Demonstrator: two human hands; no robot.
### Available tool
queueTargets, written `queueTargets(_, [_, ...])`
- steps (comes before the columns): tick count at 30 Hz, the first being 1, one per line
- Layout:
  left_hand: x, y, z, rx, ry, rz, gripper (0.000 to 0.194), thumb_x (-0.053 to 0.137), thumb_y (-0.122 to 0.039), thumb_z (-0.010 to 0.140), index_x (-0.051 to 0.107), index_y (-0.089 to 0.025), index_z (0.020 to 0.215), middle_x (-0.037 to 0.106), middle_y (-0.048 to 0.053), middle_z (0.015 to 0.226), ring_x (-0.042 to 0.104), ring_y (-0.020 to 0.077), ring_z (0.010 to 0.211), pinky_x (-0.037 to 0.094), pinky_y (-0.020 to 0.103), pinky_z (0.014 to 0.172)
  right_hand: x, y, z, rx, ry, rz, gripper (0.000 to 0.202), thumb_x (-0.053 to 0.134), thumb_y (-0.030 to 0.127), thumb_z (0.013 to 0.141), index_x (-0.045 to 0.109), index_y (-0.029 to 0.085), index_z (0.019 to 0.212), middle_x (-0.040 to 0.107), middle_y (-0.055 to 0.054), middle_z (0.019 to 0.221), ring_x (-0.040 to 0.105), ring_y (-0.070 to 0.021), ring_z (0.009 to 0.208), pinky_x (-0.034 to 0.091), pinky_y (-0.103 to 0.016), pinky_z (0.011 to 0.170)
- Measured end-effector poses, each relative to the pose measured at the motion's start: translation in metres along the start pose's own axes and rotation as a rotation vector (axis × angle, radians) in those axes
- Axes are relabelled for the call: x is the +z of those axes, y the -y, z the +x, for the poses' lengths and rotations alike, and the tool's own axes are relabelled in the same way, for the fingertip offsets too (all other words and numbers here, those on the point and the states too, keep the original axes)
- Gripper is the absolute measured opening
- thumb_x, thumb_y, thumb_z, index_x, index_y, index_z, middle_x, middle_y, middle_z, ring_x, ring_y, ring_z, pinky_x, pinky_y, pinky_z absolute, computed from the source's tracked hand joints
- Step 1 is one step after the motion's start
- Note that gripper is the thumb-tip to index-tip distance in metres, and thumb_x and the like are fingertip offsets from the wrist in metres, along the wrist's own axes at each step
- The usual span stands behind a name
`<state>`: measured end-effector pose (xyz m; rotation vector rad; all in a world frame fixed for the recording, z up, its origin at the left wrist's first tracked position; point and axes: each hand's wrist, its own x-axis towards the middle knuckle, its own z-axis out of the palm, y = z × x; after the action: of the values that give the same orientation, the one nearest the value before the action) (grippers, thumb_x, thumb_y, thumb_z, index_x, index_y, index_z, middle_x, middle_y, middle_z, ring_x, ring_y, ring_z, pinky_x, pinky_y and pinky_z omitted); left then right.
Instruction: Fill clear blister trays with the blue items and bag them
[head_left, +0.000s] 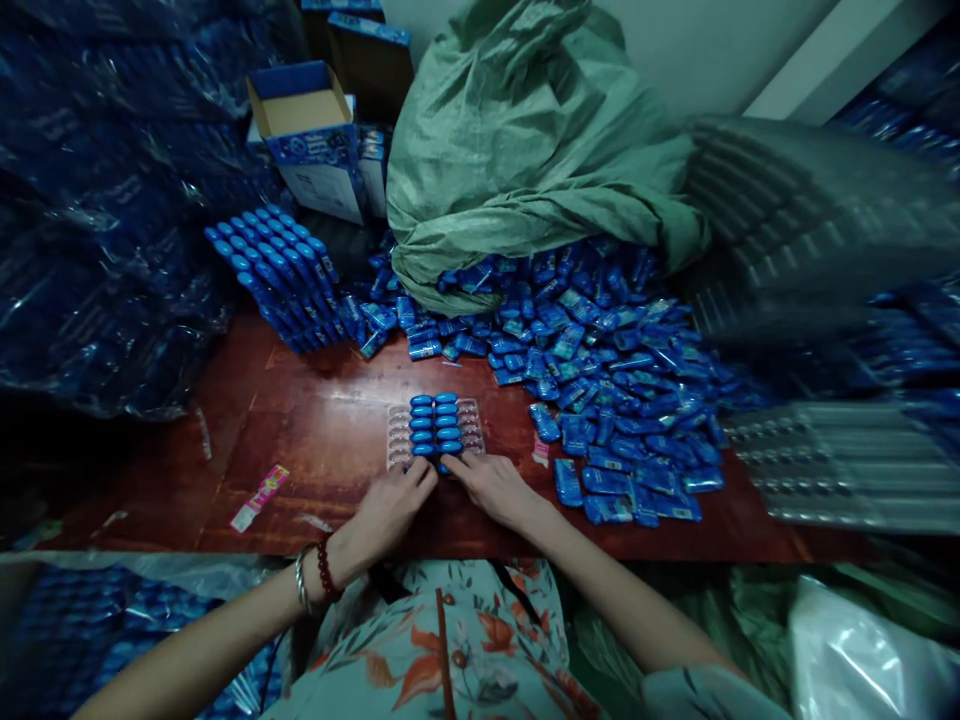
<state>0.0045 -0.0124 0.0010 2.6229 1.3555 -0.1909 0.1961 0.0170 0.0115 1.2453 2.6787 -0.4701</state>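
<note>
A clear plastic tray (pixel 396 430) with rows of moulded hollows lies on the red-brown table. Its two middle columns hold small blue rounded containers (pixel 422 423), while the hollows in the outer columns show bare. At the tray's near edge my left hand (pixel 394 500) is closed, fingertips on a blue container mostly hidden beneath them. Beside it my right hand (pixel 495 485) is also closed, its fingers bent over another blue container at the near end of the right middle column. Both hands' fingertips almost meet.
Loose blue containers (pixel 622 400) are heaped to the right, spilling from a green woven sack (pixel 525 130). Stacked filled trays (pixel 281 270) stand at back left near an open carton (pixel 315 140). Clear trays (pixel 840 470) lie at right. A pink strip (pixel 260 497) lies left.
</note>
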Motion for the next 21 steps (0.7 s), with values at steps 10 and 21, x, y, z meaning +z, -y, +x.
queueTargets(10, [-0.003, 0.008, 0.009, -0.003, -0.193, 0.026, 0.044, 0.042, -0.01, 0.086, 0.041, -0.019, 0.129, 0.057, 0.013, 0.112, 0.064, 0.0167, 0.075, 0.05, 0.023, 0.055, 0.03, -0.008, -0.005, -0.008, -0.342, -0.046, 0.042, 0.034, 0.032, 0.096, 0.035, 0.02, 0.137, 0.06, -0.005, 0.091, 0.059, -0.0152, 0.075, 0.045, -0.025, 0.067])
queueTargets(21, [-0.02, 0.111, 0.1, -0.302, -0.592, -0.284, 0.025, 0.036, -0.027, 0.093, 0.058, -0.016, 0.093, 0.06, 0.008, 0.09, 0.056, 0.0173, 0.081, 0.044, 0.027, 0.072, 0.021, -0.076, -0.027, 0.84, -0.293, -0.245, 0.034, 0.048, 0.034, 0.089, 0.054, 0.012, 0.114, 0.055, -0.014, 0.095, 0.053, -0.0248, 0.088, 0.041, -0.03, 0.063])
